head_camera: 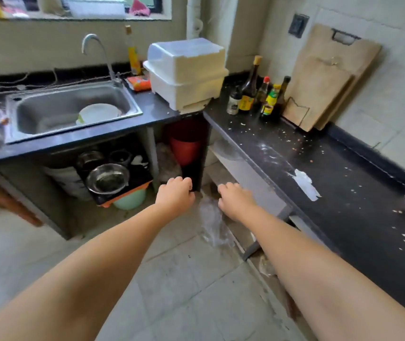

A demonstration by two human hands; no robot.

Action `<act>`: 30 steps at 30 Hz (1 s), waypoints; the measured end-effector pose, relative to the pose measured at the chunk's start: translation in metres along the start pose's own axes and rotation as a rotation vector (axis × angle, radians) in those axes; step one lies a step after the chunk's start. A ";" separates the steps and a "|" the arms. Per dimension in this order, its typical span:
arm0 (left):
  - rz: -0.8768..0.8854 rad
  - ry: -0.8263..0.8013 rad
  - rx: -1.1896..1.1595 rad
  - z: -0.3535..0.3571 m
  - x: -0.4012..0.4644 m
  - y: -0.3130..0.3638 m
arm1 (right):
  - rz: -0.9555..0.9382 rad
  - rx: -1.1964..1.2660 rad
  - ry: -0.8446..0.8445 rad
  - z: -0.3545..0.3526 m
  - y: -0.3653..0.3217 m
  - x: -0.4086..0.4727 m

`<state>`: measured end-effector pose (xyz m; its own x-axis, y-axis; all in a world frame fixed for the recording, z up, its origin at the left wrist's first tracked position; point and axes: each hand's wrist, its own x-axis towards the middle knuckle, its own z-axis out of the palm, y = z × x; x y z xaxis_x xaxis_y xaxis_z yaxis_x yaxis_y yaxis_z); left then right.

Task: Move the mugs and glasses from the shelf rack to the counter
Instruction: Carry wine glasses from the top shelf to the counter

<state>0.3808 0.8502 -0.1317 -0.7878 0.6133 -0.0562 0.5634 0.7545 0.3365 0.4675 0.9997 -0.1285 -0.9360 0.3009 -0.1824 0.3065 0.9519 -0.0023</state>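
Left hand (175, 193): I see its fingers loosely curled, holding nothing, below the counter (344, 183) corner.
Right hand (234, 199): same, empty.
Mugs: can't spot any.

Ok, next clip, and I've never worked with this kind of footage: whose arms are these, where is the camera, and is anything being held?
There is no machine here. A person wears one wide-angle camera on the head, looking forward and down, so the two bare arms are their own. The left hand and the right hand reach out with loosely curled fingers and hold nothing. They hang in front of the corner of an L-shaped black counter. On the counter stand a white lidded plastic dish box, a cluster of dark sauce bottles and two wooden cutting boards leaning on the wall. A steel sink holds a white plate. Under it sits a steel bowl. No mugs or glasses can be made out.
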 end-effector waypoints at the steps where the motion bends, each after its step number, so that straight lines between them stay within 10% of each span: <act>1: -0.040 0.002 0.014 -0.011 -0.013 -0.039 | -0.038 -0.006 -0.019 0.002 -0.039 0.010; 14: -0.610 0.107 0.128 -0.134 -0.184 -0.385 | -0.605 -0.075 -0.048 -0.015 -0.452 0.066; 30: -0.903 0.296 0.074 -0.265 -0.187 -0.636 | -0.960 -0.113 0.004 -0.071 -0.749 0.200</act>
<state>0.1037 0.1934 -0.0863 -0.9583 -0.2849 -0.0224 -0.2827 0.9334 0.2210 0.0380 0.3511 -0.0934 -0.7797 -0.6084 -0.1484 -0.6079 0.7922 -0.0542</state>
